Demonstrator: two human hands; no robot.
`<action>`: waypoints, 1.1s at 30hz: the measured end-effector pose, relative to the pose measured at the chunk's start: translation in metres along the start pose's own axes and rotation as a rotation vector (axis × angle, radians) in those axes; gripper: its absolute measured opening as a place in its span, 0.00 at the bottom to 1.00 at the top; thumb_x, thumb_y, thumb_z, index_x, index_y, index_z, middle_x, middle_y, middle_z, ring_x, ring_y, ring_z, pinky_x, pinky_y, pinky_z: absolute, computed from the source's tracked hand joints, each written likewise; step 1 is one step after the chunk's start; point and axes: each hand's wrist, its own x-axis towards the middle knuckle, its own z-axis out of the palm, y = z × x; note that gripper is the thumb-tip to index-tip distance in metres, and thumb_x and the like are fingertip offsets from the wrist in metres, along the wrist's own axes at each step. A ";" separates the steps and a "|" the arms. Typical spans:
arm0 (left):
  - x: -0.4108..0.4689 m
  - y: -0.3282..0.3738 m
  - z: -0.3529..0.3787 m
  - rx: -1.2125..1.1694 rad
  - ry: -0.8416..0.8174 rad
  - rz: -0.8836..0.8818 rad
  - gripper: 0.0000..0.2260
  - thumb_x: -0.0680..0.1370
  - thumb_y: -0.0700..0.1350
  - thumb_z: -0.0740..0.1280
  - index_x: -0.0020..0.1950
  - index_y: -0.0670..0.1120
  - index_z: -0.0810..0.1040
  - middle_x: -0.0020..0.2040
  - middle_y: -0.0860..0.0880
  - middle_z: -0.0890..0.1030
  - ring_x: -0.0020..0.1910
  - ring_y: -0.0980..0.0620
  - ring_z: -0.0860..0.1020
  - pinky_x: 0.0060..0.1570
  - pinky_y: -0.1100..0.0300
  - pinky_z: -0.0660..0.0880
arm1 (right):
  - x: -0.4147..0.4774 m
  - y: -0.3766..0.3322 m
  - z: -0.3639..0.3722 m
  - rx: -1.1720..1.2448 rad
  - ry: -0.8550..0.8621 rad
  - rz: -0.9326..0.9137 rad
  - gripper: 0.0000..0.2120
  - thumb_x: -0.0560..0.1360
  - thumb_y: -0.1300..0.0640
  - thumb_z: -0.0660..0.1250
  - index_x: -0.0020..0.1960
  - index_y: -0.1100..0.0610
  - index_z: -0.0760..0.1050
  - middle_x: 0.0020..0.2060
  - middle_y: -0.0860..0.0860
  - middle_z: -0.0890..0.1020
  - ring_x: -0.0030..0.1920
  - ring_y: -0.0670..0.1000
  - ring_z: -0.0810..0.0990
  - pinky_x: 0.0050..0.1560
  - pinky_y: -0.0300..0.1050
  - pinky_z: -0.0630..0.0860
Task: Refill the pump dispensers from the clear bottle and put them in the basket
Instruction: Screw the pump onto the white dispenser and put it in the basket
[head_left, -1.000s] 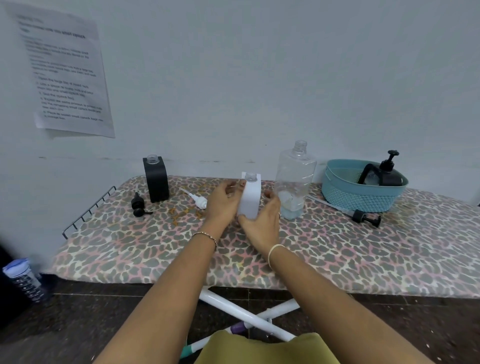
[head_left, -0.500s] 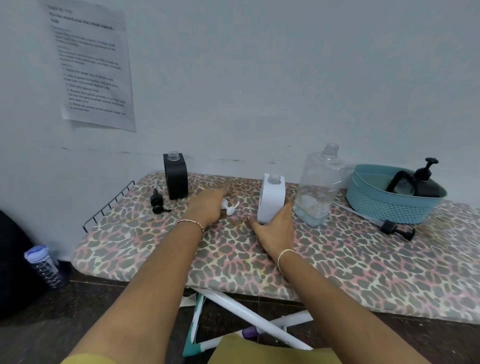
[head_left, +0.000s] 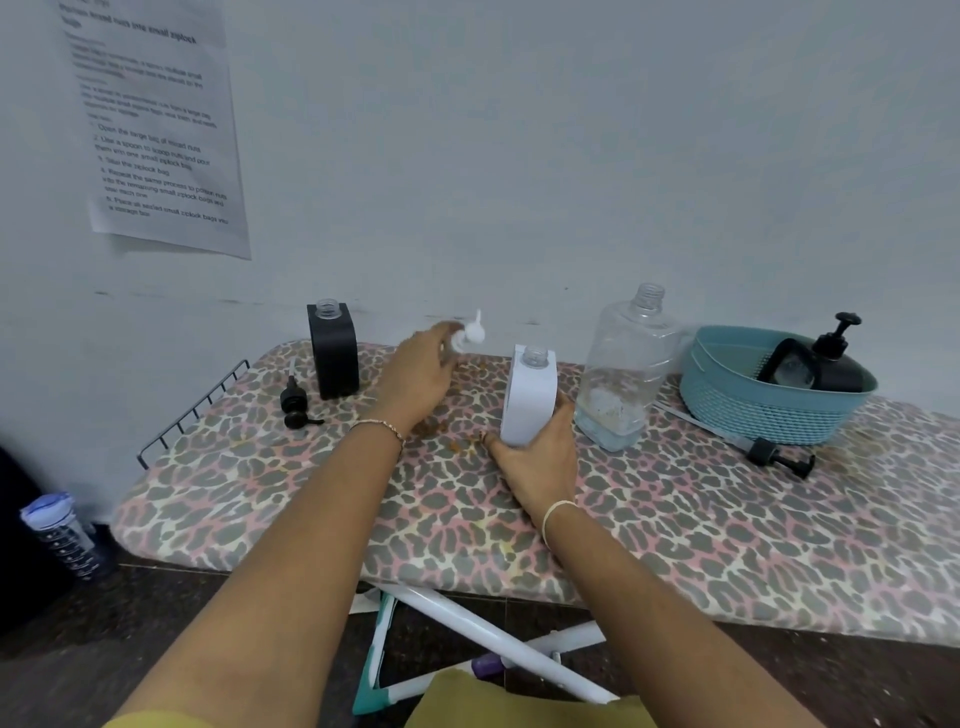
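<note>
A white dispenser bottle (head_left: 527, 395) stands open-necked on the leopard-print board (head_left: 675, 530), and my right hand (head_left: 540, 457) grips its base. My left hand (head_left: 421, 374) holds the white pump head (head_left: 467, 335) lifted above the board, left of the white bottle. The clear bottle (head_left: 626, 364), uncapped, with a little liquid at the bottom, stands just right of the white one. A black dispenser bottle (head_left: 332, 351) stands open at the back left with its black pump head (head_left: 296, 405) lying beside it. The teal basket (head_left: 769, 410) at the right holds a black pump dispenser (head_left: 826, 364).
Another black pump head with a long tube (head_left: 769, 452) lies in front of the basket. Small brown crumbs are scattered around the white bottle. A wire rack ends the board at the left. A water bottle (head_left: 60, 535) stands on the floor at left. A paper sheet hangs on the wall.
My left hand has picked the white pump head up off the board and raised it. My right hand keeps its grip on the white bottle. The camera has shifted left.
</note>
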 end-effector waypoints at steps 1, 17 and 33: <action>0.004 0.010 -0.005 -0.110 0.040 0.000 0.18 0.79 0.42 0.66 0.69 0.47 0.72 0.61 0.46 0.80 0.58 0.49 0.78 0.56 0.57 0.72 | 0.000 -0.001 -0.001 0.008 -0.002 0.001 0.42 0.62 0.51 0.79 0.69 0.55 0.61 0.59 0.51 0.74 0.57 0.53 0.75 0.51 0.44 0.73; 0.045 0.093 -0.008 -0.820 0.048 -0.056 0.16 0.80 0.43 0.65 0.66 0.41 0.72 0.58 0.43 0.80 0.58 0.44 0.78 0.52 0.65 0.77 | -0.002 0.004 -0.002 0.016 0.017 -0.025 0.35 0.64 0.52 0.78 0.64 0.55 0.64 0.54 0.51 0.74 0.56 0.53 0.75 0.49 0.44 0.74; 0.045 0.087 0.000 -0.725 0.026 -0.028 0.16 0.81 0.45 0.64 0.68 0.43 0.71 0.54 0.46 0.80 0.54 0.49 0.78 0.56 0.61 0.74 | 0.000 0.006 0.000 0.011 0.019 -0.017 0.32 0.64 0.51 0.78 0.61 0.55 0.65 0.53 0.51 0.74 0.55 0.53 0.75 0.48 0.45 0.74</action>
